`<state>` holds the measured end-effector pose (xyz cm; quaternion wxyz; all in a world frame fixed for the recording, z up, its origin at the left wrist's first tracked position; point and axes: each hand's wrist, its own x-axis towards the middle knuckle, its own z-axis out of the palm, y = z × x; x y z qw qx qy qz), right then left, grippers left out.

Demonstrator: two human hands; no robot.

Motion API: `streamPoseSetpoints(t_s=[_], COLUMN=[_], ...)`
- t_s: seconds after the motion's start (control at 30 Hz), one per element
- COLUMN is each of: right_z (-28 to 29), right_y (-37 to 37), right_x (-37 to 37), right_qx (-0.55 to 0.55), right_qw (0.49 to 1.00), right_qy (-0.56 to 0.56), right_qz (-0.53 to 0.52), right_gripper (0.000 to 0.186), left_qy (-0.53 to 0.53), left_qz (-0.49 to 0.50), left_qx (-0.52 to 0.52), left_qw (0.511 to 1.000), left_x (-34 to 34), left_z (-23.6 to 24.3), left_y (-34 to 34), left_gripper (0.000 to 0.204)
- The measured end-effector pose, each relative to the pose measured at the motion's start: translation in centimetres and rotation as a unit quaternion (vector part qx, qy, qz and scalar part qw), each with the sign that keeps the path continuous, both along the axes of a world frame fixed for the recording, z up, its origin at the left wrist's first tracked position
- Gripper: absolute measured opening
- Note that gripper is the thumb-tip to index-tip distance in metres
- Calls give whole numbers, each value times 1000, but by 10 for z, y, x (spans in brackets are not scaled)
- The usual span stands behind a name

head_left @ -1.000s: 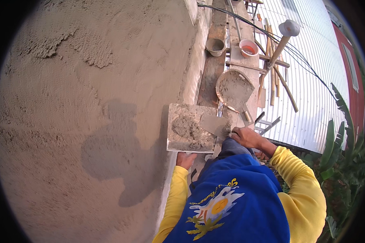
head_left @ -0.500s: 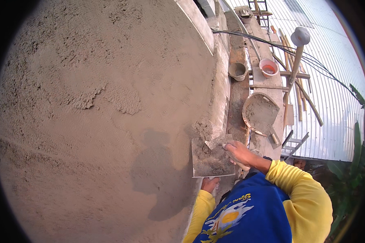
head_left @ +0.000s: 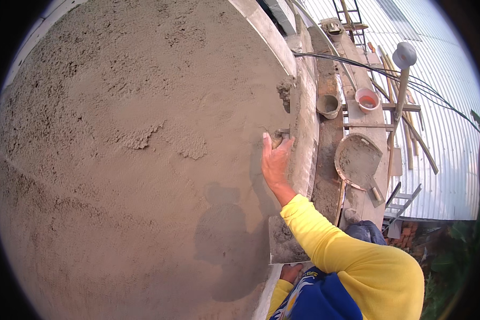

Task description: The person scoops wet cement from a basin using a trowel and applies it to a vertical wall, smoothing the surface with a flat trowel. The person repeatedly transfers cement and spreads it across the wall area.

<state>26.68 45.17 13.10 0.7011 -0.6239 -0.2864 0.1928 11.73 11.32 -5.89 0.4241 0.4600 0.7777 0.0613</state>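
My right hand (head_left: pixel 276 165) reaches up to the plastered wall's right edge, its fingers closed round the handle of a trowel (head_left: pixel 277 141). Most of the blade is hidden by the hand. A rough clump of mortar (head_left: pixel 285 90) clings to the edge just above. Lower down, my left hand (head_left: pixel 291 272) grips a square mortar hawk (head_left: pixel 276 257) from below, close to the wall. Wet grey mortar (head_left: pixel 287 240) lies on the hawk, partly covered by my right sleeve. Damp grey-brown plaster (head_left: pixel 197 106) fills the left side, smooth near the trowel and rough farther up.
A plank scaffold (head_left: pixel 370 165) runs along the right. On it stand a basin of mortar (head_left: pixel 352 140), a grey bucket (head_left: pixel 329 104) and an orange-lined bucket (head_left: pixel 367 100). Another trowel (head_left: pixel 377 192) lies by the basin. Black cables (head_left: pixel 357 60) cross a capped post (head_left: pixel 404 69) beside corrugated metal roofing (head_left: pixel 448 160).
My right hand has moved up from the hawk to the wall edge with the trowel. Mortar now sits on the edge higher up. The view has shifted slightly.
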Motion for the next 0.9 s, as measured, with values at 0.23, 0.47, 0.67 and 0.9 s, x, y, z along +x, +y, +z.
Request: streamPoseSetpoints(t_s=[0.23,0.47,0.67,0.9], right_z=[-33,8,82,113], right_y=[-147,-66,-12,-8], right_x=[-47,2,-4,-3], right_qx=[307,103,134,132], right_qw=[863,738,598,676], right_qy=[-193,456,572,422], right_qz=[352,486,545,590], right_gripper=[39,34,37,41], left_qy=[-79,-73,-93,-97], left_qz=[75,14,-42,60], left_qx=[-56,8,-72,4], left_qw=[992,997,992,993], left_x=[9,11,8,41], left_z=[27,14,-4,18], left_y=[-22,-9,0,16], left_gripper=[40,35,41,31])
